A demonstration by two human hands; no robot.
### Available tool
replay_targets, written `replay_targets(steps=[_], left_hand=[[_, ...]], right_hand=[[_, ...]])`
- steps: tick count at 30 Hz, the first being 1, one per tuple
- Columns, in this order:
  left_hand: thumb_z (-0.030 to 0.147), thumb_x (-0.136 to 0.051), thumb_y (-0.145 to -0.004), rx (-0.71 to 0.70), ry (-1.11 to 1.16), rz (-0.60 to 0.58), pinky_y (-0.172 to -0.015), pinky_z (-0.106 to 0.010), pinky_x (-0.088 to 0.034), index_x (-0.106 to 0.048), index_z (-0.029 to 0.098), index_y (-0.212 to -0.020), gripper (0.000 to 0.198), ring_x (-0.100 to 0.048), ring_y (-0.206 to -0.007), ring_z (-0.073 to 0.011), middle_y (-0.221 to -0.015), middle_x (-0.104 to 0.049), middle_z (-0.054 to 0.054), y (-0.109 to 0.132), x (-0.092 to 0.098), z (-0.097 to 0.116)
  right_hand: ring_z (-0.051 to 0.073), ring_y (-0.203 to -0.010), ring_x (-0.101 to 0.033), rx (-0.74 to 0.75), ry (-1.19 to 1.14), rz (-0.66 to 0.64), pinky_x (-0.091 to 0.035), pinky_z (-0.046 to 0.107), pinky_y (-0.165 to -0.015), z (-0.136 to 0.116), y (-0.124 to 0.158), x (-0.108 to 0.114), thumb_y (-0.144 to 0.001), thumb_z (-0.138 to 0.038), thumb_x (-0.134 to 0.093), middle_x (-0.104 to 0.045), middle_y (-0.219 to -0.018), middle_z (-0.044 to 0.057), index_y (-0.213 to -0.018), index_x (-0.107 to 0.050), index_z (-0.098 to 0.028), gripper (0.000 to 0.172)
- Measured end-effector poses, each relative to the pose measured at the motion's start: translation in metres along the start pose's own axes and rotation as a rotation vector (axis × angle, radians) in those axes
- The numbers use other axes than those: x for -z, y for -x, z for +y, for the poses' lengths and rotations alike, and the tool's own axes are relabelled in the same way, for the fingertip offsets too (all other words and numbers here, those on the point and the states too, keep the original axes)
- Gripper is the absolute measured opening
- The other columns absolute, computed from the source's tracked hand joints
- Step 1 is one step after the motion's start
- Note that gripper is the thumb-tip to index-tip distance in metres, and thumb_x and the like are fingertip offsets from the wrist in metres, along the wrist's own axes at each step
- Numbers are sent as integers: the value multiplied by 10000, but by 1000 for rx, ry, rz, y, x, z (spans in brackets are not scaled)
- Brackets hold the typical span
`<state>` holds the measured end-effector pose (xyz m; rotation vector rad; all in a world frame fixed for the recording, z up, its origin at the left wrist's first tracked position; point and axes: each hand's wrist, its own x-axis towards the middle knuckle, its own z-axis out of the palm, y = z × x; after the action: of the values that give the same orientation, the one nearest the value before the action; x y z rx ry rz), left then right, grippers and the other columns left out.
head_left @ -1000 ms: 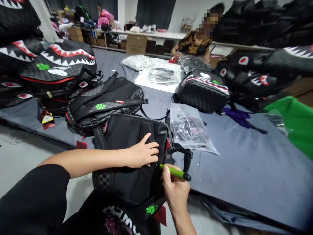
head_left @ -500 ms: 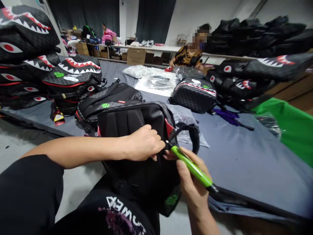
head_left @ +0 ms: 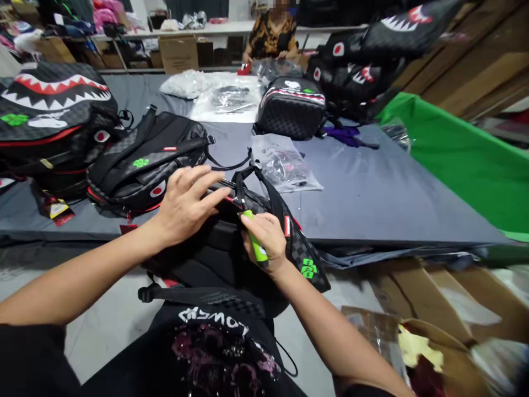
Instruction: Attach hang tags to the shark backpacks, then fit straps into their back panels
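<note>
1. Checkered black backpack [head_left: 219, 262] sits at the near long edge of the counter [head_left: 372, 204], partly over the wearer's lap; cannot tell how much weight the edge bears.
2. Left hand [head_left: 185, 207]: fingers spread over the pack's upper part; firm contact not confirmed.
3. Right hand [head_left: 266, 237]: closed around a green pen-shaped tool [head_left: 257, 242], thumb toward its upper end, beside the shoulder strap [head_left: 301, 245].
4. Handling estimate, pack: light if unfilled, soft-walled, likely to fold when pressed; coated checkered faces probably slick, not fragile.
5. Best hold: probably the upper rim or strap base, where the layers look thickest.
6. Tool estimate: light, rigid, smooth; mid-barrel grip seems best.
</note>
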<state>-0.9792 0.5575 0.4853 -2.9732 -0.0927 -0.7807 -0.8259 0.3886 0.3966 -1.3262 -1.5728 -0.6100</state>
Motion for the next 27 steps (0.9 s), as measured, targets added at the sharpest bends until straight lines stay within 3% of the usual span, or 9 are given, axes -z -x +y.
replay_targets(steps=[2, 4, 7, 10, 14, 17, 21, 24, 27], left_hand=[[306, -704, -835, 12, -14, -64, -1091, -499, -324, -480, 197, -1384, 602, -391, -1366, -320, -1477, -453, -156, -13, -3, -5], [342, -753, -787, 44, -15, -195, -1064, -483, -351, -439, 163, -1416, 726, -415, -1338, -330, -1458, -460, -177, -28, -9, -6], [384, -746, -788, 93, -86, -328, -959, -445, -418, -476, 176, -1386, 688, -513, -1211, -325, -1327, -566, -145, -52, -22, -3], [385, -734, -796, 94, -188, -353, -914, -391, -438, -562, 175, -1298, 571, -546, -1149, -293, -1245, -613, -112, -67, -37, -6], [387, -646, -865, -29, -241, -320, -1007, -356, -387, -468, 148, -1402, 615, -523, -1201, -262, -1316, -571, -125, -63, -42, -2], [441, -647, -835, -129, -197, -380, -1148, -487, -228, -230, 110, -1530, 876, -327, -1407, -350, -1517, -364, -183, -55, -42, 2], [457, -764, -688, -122, -215, -462, -1139, -671, -82, -12, 149, -1567, 1197, -100, -1482, -435, -1620, -98, -214, -54, -57, -1], [437, -793, -658, -76, -256, -503, -1142, -665, -118, 13, 166, -1569, 1246, -100, -1486, -421, -1626, -74, -209, -60, -70, 1], [462, -737, -727, -50, -258, -497, -1154, -596, -195, 2, 149, -1570, 1165, -164, -1477, -391, -1614, -143, -207, -63, -74, 2]], right_hand=[[199, -893, -698, 47, 74, -57, -497, 365, -776, 4, 4, -5, -881, -80, -591, -726, -1053, 105, -1385, -473, -228, 538], [193, -865, -693, 55, 107, -100, -482, 342, -748, 5, 10, -12, -892, -89, -583, -724, -1012, 91, -1354, -485, -224, 491], [204, -832, -683, -46, 145, -57, -484, 359, -775, 1, 22, -23, -881, -106, -599, -706, -946, 71, -1263, -539, -232, 406], [246, -853, -676, -173, 126, -23, -490, 429, -831, -4, 35, -27, -843, -139, -663, -681, -947, 81, -1214, -566, -232, 395], [283, -980, -680, -172, 12, -94, -511, 488, -891, -4, 45, -16, -836, -123, -668, -701, -1075, 121, -1275, -537, -236, 472], [274, -1020, -687, -169, -82, -104, -538, 495, -904, -2, 45, -5, -850, -122, -638, -711, -1125, 125, -1300, -528, -237, 478], [267, -1042, -689, -276, -147, -43, -561, 489, -914, 1, 43, 2, -880, -158, -593, -723, -1119, 108, -1303, -539, -235, 433], [265, -1063, -686, -391, -171, -58, -563, 479, -934, 0, 41, 2, -893, -173, -579, -730, -1101, 94, -1303, -535, -235, 417], [241, -981, -721, -525, -242, -70, -601, 418, -853, 2, 36, 4, -903, -176, -572, -736, -1071, 90, -1342, -452, -230, 458]])
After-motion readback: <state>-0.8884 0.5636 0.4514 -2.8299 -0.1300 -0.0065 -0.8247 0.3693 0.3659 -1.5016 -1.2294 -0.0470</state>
